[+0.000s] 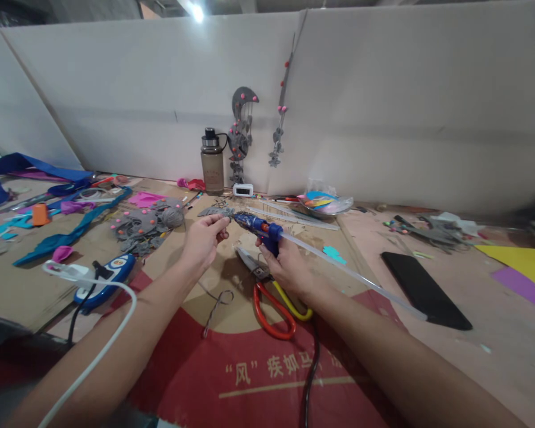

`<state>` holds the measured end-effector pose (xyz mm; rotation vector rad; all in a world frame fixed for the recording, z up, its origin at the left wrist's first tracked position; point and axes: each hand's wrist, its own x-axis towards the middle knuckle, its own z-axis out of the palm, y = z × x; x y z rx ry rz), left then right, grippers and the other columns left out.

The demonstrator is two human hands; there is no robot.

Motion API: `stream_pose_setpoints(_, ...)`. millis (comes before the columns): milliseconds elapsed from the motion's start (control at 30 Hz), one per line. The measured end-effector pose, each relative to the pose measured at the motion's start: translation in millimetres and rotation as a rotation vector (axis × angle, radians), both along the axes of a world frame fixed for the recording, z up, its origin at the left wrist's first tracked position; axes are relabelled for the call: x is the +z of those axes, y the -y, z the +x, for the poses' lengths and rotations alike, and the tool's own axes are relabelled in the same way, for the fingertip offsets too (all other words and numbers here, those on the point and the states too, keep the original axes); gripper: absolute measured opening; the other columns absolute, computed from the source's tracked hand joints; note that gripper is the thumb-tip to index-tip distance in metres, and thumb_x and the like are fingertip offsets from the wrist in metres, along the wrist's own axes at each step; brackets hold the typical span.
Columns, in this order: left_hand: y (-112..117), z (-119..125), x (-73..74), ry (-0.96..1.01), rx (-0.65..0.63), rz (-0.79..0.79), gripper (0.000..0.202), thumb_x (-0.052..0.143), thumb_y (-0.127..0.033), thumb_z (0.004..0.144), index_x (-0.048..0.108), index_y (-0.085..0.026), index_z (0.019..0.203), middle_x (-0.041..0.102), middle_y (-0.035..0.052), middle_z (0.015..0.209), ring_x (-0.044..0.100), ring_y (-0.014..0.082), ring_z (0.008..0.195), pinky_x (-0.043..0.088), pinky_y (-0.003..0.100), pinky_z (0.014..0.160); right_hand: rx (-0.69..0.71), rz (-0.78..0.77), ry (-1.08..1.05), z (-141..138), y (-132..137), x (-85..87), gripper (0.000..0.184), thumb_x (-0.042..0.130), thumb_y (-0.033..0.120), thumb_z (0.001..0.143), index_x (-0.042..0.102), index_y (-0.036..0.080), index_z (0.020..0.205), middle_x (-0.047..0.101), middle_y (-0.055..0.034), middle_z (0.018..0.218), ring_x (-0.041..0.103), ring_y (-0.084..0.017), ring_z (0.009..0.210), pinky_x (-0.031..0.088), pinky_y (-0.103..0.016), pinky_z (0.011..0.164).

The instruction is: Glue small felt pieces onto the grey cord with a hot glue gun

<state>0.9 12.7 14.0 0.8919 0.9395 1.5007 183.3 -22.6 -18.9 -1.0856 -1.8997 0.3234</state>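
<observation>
My right hand (285, 264) is closed around the grip of a blue glue gun (261, 227). A long clear glue stick (352, 273) sticks out of the gun's back toward the lower right. The gun's nozzle points left at a small grey felt piece (217, 211), which my left hand (204, 238) pinches between thumb and fingers. Both hands hover above the cardboard-covered table (232, 297). Red and yellow handled scissors (274, 303) lie just under my right hand.
A pile of grey felt shapes with pink dots (145, 224) lies to the left. A water bottle (213, 161) and a hanging grey moon ornament (241, 128) stand at the back wall. A black phone (423, 288) lies right. A blue-white power strip (109, 276) sits left.
</observation>
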Motion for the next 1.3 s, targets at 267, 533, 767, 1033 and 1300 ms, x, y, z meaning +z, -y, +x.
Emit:
stream_pose_setpoints(267,0.1,-0.1,0.2,0.002,-0.006,0.007,0.023,0.079,-0.02,0.054,0.06,-0.012,0.065,0.051,-0.0029,0.06,0.044,0.0047,0.05,0.036,0.019,0.048,-0.017,-0.018,0.019,-0.6,0.3,1.1,0.021,0.043,0.033,0.088,0.051,0.02,0.102,0.063,-0.0075,0.091,0.06,-0.021,0.083,0.047,-0.035,0.078)
stream_pose_setpoints(533,-2.5,-1.0,-2.8,0.01,0.0,0.005,0.026,0.08,-0.021,0.052,0.059,-0.013,0.065,0.051,-0.0037,0.059,0.043,0.0042,0.048,0.037,0.019,0.048,-0.017,0.03,0.013,-0.2,-0.7,-0.8,0.02,0.043,0.032,0.088,0.052,0.02,0.101,0.062,-0.0075,0.094,0.059,-0.021,0.085,0.047,-0.036,0.08)
stream_pose_setpoints(767,0.8,-0.7,1.0,-0.013,-0.015,0.012,0.024,0.078,-0.021,0.055,0.059,-0.012,0.066,0.051,-0.0033,0.061,0.044,0.0045,0.05,0.036,0.019,0.049,-0.037,-0.025,0.047,-0.4,2.1,3.8,0.023,0.042,0.034,0.089,0.052,0.019,0.102,0.063,-0.008,0.092,0.059,-0.021,0.083,0.047,-0.035,0.077)
stream_pose_setpoints(1033,0.1,-1.6,1.1,-0.023,-0.01,0.012,0.023,0.078,-0.021,0.054,0.059,-0.013,0.064,0.05,-0.0033,0.06,0.043,0.0048,0.05,0.035,0.019,0.049,-0.029,-0.005,0.029,0.2,0.9,0.5,0.022,0.043,0.033,0.089,0.052,0.019,0.103,0.063,-0.0078,0.093,0.059,-0.021,0.084,0.047,-0.035,0.078)
stream_pose_setpoints(1300,-1.4,-3.4,0.8,-0.021,-0.007,0.023,0.024,0.078,-0.021,0.055,0.058,-0.013,0.064,0.05,-0.0037,0.058,0.043,0.0048,0.049,0.035,0.02,0.049,0.013,-0.057,-0.004,-0.4,2.8,4.9,0.019,0.043,0.03,0.087,0.054,0.019,0.098,0.063,-0.0065,0.09,0.059,-0.02,0.083,0.047,-0.034,0.079)
